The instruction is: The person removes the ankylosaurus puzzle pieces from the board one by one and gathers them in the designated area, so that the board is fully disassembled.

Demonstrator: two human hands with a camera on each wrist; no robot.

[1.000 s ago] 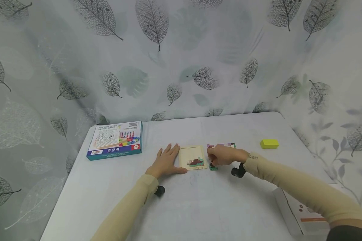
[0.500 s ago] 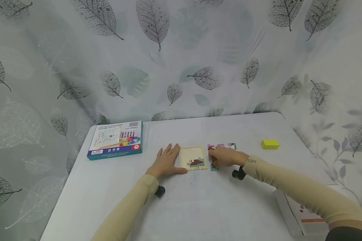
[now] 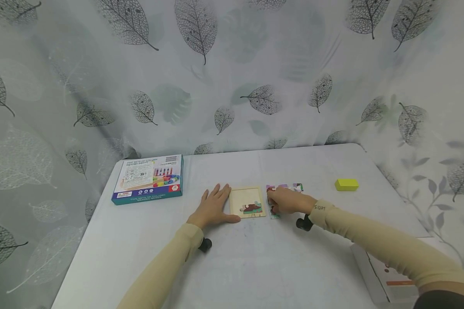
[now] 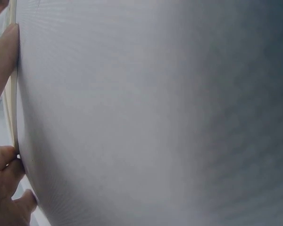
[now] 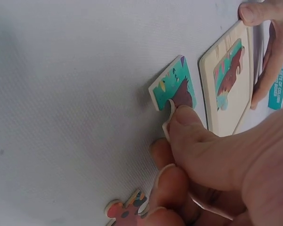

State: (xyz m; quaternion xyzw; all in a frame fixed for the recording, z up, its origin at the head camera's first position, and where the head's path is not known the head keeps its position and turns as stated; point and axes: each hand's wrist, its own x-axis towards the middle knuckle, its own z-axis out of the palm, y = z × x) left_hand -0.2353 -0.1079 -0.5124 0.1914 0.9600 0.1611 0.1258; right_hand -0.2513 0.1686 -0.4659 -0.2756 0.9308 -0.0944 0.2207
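A square wooden puzzle tray (image 3: pixel 238 195) lies mid-table, with joined brown and green puzzle pieces (image 3: pixel 251 208) in its lower right corner. My left hand (image 3: pixel 212 208) is spread flat at the tray's left side, fingers and thumb touching its edges. To the right of the tray, my right hand (image 3: pixel 288 201) pinches a puzzle piece (image 5: pixel 166 125) by its edge, mostly hidden behind the thumb. Against that piece lies a green and brown puzzle piece (image 5: pixel 172 87). A red-brown puzzle piece (image 5: pixel 122 214) shows below the curled fingers; more pieces (image 3: pixel 298 187) lie beyond the hand.
A blue-edged toy box (image 3: pixel 148 180) lies at the back left. Toward the right side sits a yellow block (image 3: pixel 346 185). A white carton (image 3: pixel 386 274) stands at the front right, under the right forearm. Leaf-patterned cloth (image 3: pixel 232 86) hangs behind the white table (image 3: pixel 239 266).
The right hand has shifted only slightly over the loose puzzle pieces, covering a little more of the lower green one. The left hand and tray have stayed in place.
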